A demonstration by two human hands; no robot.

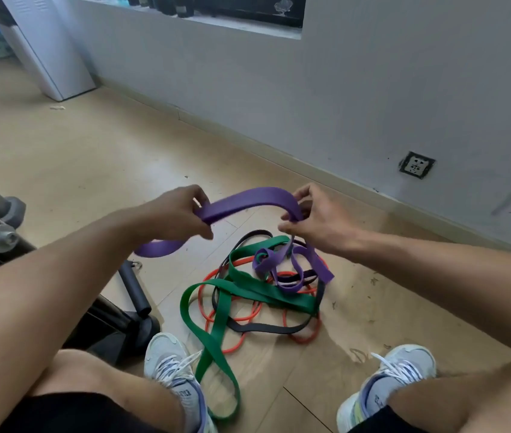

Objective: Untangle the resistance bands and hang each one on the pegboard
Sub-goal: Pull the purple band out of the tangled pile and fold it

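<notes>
A wide purple band (248,198) arches between my hands above the floor. My left hand (176,214) grips its left part, and a purple end sticks out below that wrist. My right hand (316,220) pinches its right part, from where the band drops into the tangle. On the floor lie a green band (216,332), a thin red band (238,317) and a black band (263,328), looped over one another. The purple band's lower part is knotted with the green one near the pile's top. No pegboard is in view.
I sit or crouch with both shoes (173,370) (394,379) on the wooden floor on either side of the pile. Black exercise equipment (132,292) stands at my left. A grey wall with a socket (416,164) runs along the right. A white cabinet (51,48) stands far left.
</notes>
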